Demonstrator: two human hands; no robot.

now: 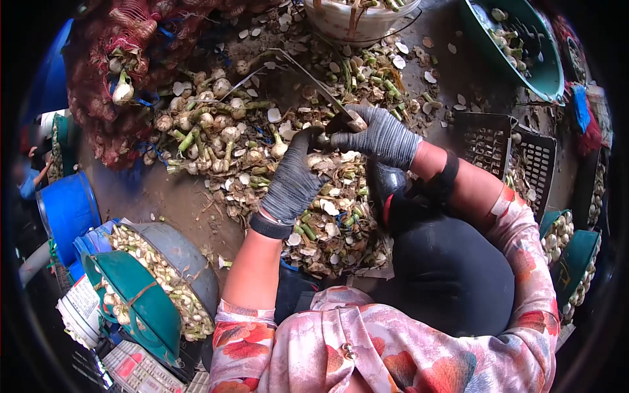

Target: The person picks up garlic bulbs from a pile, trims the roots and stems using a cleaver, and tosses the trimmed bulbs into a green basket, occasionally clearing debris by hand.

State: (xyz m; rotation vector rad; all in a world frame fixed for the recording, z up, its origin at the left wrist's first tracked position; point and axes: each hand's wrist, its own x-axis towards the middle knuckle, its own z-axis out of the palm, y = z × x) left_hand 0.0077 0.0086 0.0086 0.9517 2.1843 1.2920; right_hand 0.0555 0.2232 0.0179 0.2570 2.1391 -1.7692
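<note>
My gloved right hand (386,136) is closed around the wooden handle of a knife (338,111), whose long narrow blade points up and left. Against it, my gloved left hand (293,183) has thumb and fingers pinched on what looks like a garlic bulb (322,138), mostly hidden by the gloves. Just left of the hands lies a heap of whole garlic bulbs (213,121) with stalks. Below and around both hands spreads a pile of cut stalks and dry skins (331,226).
Red mesh sacks of garlic (98,85) stand at upper left. A white bucket (357,23) and a green basin (537,72) are at the back. Black crates (488,141) stand on the right; a filled green basin (141,295) and blue drum (69,206) on the left. Another person's arm (40,171) shows far left.
</note>
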